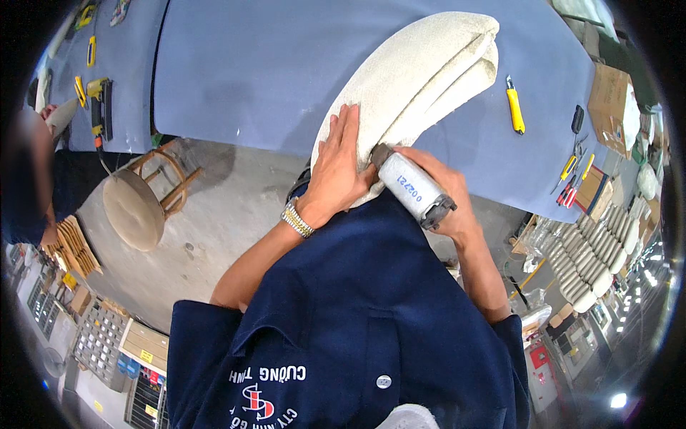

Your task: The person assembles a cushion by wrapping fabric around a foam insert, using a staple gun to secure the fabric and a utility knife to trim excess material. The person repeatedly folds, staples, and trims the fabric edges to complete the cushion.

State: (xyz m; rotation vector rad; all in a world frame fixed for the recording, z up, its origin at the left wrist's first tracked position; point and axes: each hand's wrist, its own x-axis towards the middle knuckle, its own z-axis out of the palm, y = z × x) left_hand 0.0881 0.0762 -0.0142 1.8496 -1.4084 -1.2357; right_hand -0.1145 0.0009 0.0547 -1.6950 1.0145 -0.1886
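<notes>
A cream upholstered cushion piece (421,71) lies across the edge of a blue-covered table (264,64). My left hand (339,168) presses flat on the cushion's near end, fingers spread, with a metal watch band on the wrist. My right hand (443,189) grips a grey cylindrical power tool (411,186) whose nose touches the cushion's near edge, right beside my left hand. My dark blue shirt fills the lower middle of the view.
A yellow utility knife (515,107) and several hand tools (572,168) lie on the table to the right. A round wooden stool (136,204) stands on the concrete floor at left. Another person (28,179) stands at far left. Rolled cushions (593,250) are stacked at right.
</notes>
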